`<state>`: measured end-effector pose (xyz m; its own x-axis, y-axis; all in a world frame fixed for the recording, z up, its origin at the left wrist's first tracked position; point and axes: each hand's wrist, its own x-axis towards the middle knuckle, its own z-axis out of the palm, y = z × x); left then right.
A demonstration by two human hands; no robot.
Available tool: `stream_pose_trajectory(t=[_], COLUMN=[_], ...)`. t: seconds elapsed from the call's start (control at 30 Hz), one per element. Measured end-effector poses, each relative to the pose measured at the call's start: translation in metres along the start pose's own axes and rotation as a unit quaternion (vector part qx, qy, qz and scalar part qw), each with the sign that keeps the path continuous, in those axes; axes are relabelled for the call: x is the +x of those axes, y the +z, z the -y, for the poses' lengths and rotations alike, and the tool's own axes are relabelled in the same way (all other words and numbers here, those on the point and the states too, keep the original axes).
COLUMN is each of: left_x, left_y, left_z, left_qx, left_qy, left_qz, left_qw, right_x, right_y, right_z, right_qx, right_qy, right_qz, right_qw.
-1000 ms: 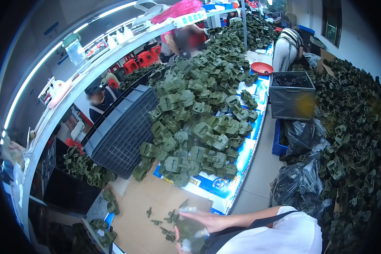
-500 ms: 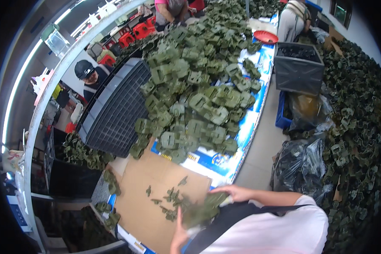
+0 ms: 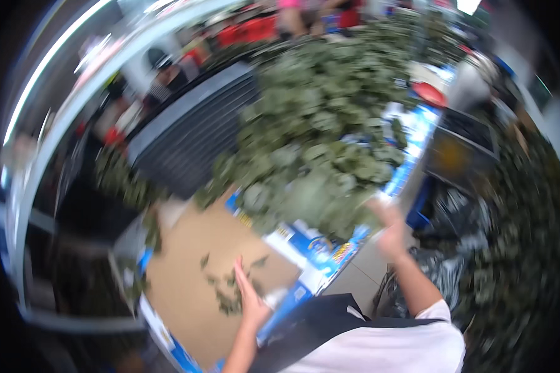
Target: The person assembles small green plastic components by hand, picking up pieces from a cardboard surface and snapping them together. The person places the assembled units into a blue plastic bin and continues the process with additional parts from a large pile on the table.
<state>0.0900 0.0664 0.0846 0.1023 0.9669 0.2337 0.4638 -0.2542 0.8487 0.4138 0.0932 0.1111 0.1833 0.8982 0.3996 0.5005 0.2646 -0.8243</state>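
Note:
My left hand (image 3: 251,301) is held over the brown cardboard sheet (image 3: 186,273), fingers stretched out and nothing in them. Beside it on the cardboard lie several small dark-green parts (image 3: 229,303). A whitish patch (image 3: 275,297) shows by its palm, too blurred to name. Further off and to the right, my right hand (image 3: 389,231) is at the near right edge of a big heap of olive-green moulded plastic parts (image 3: 317,155). Motion smears its fingers, so whether it touches or holds a part is unclear.
A dark ribbed crate (image 3: 196,133) leans left of the heap. Blue-and-white printed cardboard (image 3: 314,248) edges the work surface. On the right are a red dish (image 3: 429,94), a grey bin (image 3: 460,146), black plastic bags (image 3: 429,280) and more green parts (image 3: 522,248). Other people sit beyond.
The blurred green part between my hands is gone from there. My right hand has moved away and right to the heap; my left stays over the cardboard. The whole view has shifted.

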Motion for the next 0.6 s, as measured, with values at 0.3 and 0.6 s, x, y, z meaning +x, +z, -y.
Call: stream_pose_trajectory(t=[0.3, 0.6], left_x=[-0.163, -0.224], left_y=[-0.082, -0.124], left_z=[0.133, 0.171], left_qx=[0.115, 0.051], left_qy=[-0.344, -0.425], left_qz=[-0.12, -0.239], left_qw=[0.924, 0.872], right_x=[0.139, 0.162], right_y=[-0.102, -0.086], right_z=[-0.308, -0.247], right_qx=[-0.035, -0.398], right_qy=[0.074, -0.102], right_qz=[0.042, 0.051], right_qw=[0.996, 0.91])
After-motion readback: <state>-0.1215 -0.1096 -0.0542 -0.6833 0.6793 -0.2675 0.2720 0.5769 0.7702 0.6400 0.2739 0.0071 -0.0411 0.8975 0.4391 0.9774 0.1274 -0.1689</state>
